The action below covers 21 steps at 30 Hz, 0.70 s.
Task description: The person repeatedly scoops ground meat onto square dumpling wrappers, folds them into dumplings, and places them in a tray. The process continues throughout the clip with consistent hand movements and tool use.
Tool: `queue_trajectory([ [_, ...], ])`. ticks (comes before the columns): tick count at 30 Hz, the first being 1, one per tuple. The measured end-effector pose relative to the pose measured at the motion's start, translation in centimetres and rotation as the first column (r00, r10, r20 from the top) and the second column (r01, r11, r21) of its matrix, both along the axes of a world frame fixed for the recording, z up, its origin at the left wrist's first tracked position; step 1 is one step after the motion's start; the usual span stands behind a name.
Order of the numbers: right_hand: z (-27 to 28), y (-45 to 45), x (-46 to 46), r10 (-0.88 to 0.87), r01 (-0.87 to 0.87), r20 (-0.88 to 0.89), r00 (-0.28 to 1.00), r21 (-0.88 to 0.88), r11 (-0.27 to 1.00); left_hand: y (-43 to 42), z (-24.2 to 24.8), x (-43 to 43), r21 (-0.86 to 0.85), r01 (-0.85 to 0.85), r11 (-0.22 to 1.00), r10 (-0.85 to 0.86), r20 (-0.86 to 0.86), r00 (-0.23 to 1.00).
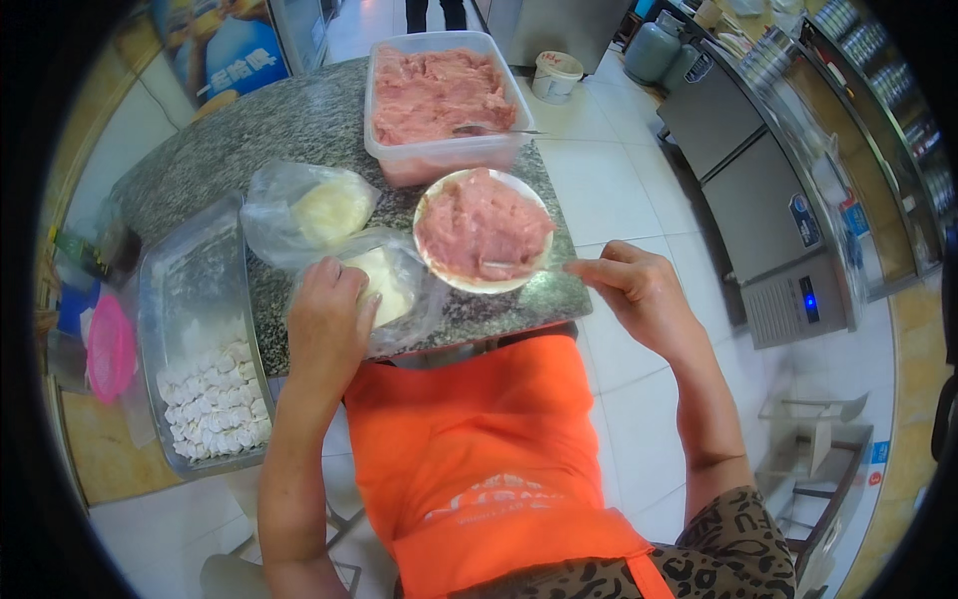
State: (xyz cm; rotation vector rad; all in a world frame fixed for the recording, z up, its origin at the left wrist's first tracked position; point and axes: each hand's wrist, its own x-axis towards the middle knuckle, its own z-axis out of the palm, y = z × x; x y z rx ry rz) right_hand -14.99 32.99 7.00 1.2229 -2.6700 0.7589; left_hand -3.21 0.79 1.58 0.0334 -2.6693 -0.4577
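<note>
My right hand (636, 288) pinches the thin handle of a flat utensil (509, 266), whose end rests in raw minced meat (479, 224). This meat is heaped in a white bowl (443, 275) near the counter's front corner. At the left of the bowl, my left hand (329, 311) lies curled against a stack of pale dough wrappers (385, 284) in a clear plastic bag (419, 314). Its palm is hidden, so whether it grips a wrapper is unclear. Behind it, a second plastic bag (262, 210) holds round pale dough (335, 210).
A plastic tub (449, 153) of minced meat, with a spoon (486, 130) in it, stands at the back of the granite counter (314, 112). Left lies a metal tray (194, 262) with rows of floured dumplings (217, 404). A pink basket (111, 348) is beyond it. A person's legs (434, 13) show behind.
</note>
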Motion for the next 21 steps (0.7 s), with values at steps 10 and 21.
queue_trajectory([
  [10,1.3,-1.1,0.4,-0.009,0.006,0.031,0.999,0.082,0.997,-1.0,-0.4,0.7,0.731,-0.085,0.677,0.208,-0.079,0.975],
  [21,1.9,-1.3,0.9,-0.115,0.102,0.44,0.891,0.051,0.993,2.1,0.9,3.6,0.545,0.18,-0.819,0.043,-0.255,0.966],
])
